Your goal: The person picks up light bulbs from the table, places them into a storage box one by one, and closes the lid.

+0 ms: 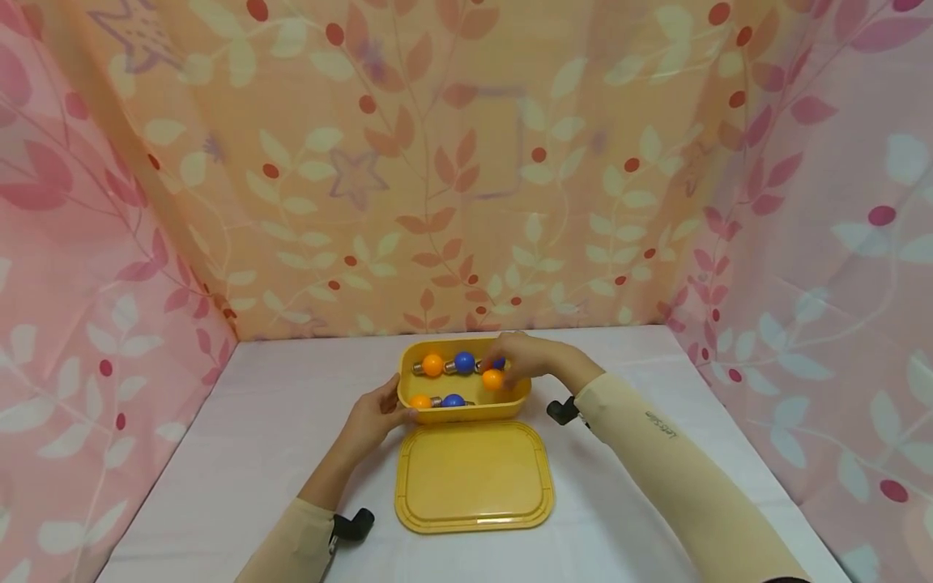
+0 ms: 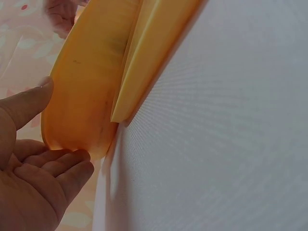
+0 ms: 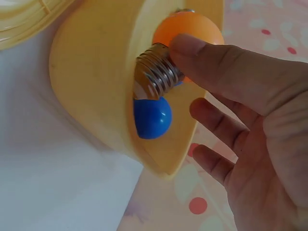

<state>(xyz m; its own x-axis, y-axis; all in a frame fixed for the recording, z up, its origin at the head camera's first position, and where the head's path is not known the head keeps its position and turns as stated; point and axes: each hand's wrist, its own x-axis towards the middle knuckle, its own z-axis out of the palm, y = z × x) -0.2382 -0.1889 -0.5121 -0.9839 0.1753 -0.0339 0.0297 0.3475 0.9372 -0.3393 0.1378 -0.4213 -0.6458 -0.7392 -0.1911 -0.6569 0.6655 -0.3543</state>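
A yellow plastic box (image 1: 466, 414) stands uncovered on the table, with several orange and blue light bulbs inside. My left hand (image 1: 373, 417) holds its left end; the left wrist view shows the thumb and fingers (image 2: 72, 166) against the end wall. Over the box's right end, my right hand (image 1: 521, 356) pinches an orange bulb (image 3: 190, 36) between thumb and fingers, its metal screw base (image 3: 161, 72) pointing away from the hand. A blue bulb (image 3: 153, 118) lies below it in the box. Two bulbs, one orange (image 1: 420, 402) and one blue (image 1: 453, 400), lie along the near wall.
The yellow lid (image 1: 475, 478) lies flat in front of the box, close to its near wall. Farther back in the box are an orange bulb (image 1: 433, 365) and a blue bulb (image 1: 464, 363). A flowered curtain (image 1: 452, 202) hangs behind the white table (image 1: 277, 421).
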